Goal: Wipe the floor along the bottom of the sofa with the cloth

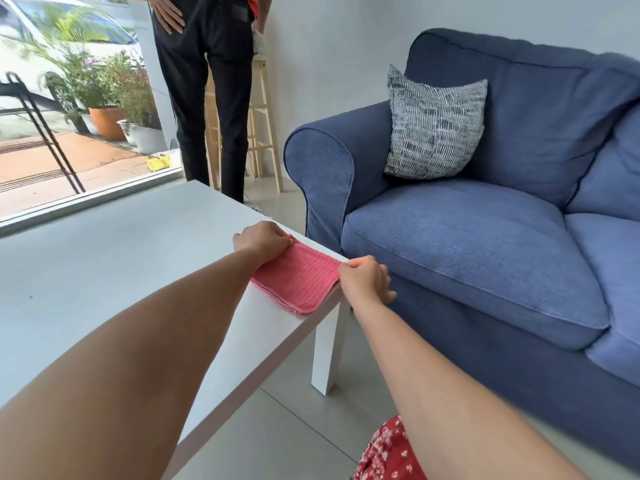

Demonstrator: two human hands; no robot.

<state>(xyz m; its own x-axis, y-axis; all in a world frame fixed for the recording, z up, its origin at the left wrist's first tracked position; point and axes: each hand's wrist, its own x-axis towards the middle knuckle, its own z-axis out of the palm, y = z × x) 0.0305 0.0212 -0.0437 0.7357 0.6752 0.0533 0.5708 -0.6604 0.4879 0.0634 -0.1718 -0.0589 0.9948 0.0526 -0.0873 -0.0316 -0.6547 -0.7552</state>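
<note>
A folded pink cloth (301, 280) lies flat on the near right corner of a white low table (121, 271). My left hand (261, 240) pinches the cloth's far left corner. My right hand (365, 280) pinches its right corner at the table's edge. To the right stands the blue sofa (485, 244), its base reaching down to the grey tiled floor (304, 424). The strip of floor along the sofa's bottom runs between the table leg and the sofa front.
A patterned grey cushion (434, 128) leans in the sofa's left corner. A person in black trousers (211, 98) stands beyond the table, beside a wooden stool (265, 133). A black rack (45, 133) and potted plants (110, 98) are by the large window at left.
</note>
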